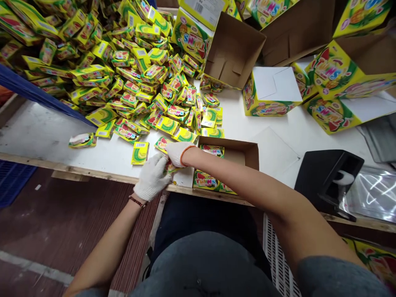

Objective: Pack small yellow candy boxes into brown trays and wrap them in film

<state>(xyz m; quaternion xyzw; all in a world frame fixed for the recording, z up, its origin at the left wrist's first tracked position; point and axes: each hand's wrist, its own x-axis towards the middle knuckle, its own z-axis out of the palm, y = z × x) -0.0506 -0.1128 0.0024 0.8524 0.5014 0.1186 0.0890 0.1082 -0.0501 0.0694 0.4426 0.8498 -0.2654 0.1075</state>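
A white counter (235, 123) spans the view, and a heap of small yellow packets (130, 78) rises at its far left. Farther back on the right stand printed cartons (332, 74), several of them open. A shallow open box (252, 154) sits at the near edge, part-filled with packets lying flat. Just left of it, the gloved right hand (179, 153) and gloved left hand (153, 177) meet over a few loose packets (161, 144); fingertips are partly hidden, so I cannot tell whether either grip is clamped on one
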